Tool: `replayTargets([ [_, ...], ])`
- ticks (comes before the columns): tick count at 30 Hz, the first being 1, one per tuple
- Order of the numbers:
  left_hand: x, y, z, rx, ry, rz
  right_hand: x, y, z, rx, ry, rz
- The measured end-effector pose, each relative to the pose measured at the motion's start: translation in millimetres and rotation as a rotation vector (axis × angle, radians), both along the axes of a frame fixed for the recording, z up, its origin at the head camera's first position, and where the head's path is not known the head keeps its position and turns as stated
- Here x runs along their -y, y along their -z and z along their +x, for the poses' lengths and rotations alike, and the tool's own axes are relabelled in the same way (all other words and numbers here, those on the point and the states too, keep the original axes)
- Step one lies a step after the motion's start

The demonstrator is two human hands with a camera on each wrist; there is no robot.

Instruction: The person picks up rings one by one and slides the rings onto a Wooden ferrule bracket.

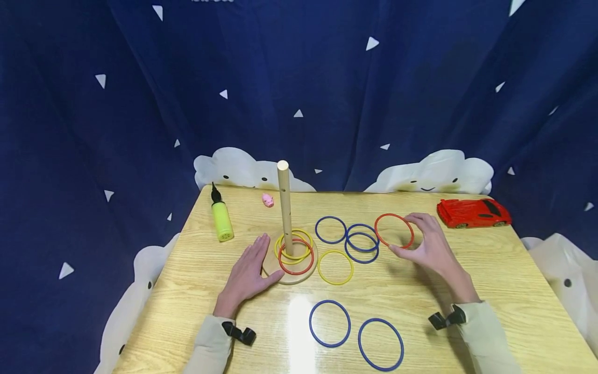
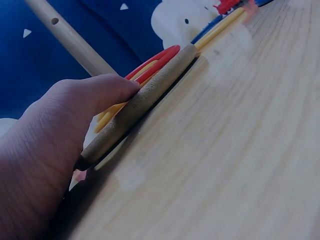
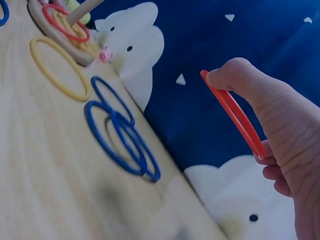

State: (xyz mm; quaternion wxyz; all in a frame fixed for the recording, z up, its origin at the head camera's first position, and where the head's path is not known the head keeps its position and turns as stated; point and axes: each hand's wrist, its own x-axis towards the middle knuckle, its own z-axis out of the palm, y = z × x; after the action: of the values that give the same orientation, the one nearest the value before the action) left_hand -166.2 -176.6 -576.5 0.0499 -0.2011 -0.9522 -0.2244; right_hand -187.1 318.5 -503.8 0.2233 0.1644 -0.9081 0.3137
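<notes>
A wooden peg (image 1: pixel 284 205) stands on a round wooden base (image 1: pixel 299 274) with yellow and red rings (image 1: pixel 295 254) stacked around it. My left hand (image 1: pixel 249 270) lies flat on the table, its thumb (image 2: pixel 95 92) pressed against the base's rim (image 2: pixel 150 95). My right hand (image 1: pixel 427 244) pinches a red ring (image 1: pixel 394 230) (image 3: pixel 235 116) and holds it lifted off the table. Three blue rings (image 1: pixel 355 238) lie overlapping between peg and right hand, and a yellow ring (image 1: pixel 335 267) rests beside the base.
Two more blue rings (image 1: pixel 355 330) lie near the table's front edge. A yellow-green hand pump (image 1: pixel 221 218) and a small pink toy (image 1: pixel 268 200) sit at the back left, a red toy car (image 1: pixel 473 213) at the back right. A dark blue curtain hangs behind.
</notes>
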Motion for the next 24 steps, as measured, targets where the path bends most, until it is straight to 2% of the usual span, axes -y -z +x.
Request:
replayTargets([
  [9, 0.6, 0.7, 0.2, 0.006, -0.009, -0.002, 19.3, -30.4, -10.3, -0.051, -0.093, 0.016],
  [24, 0.1, -0.2, -1.7, 0.041, -0.010, -0.016, 45.0, -77.1, -31.2, -0.088, -0.194, 0.033],
])
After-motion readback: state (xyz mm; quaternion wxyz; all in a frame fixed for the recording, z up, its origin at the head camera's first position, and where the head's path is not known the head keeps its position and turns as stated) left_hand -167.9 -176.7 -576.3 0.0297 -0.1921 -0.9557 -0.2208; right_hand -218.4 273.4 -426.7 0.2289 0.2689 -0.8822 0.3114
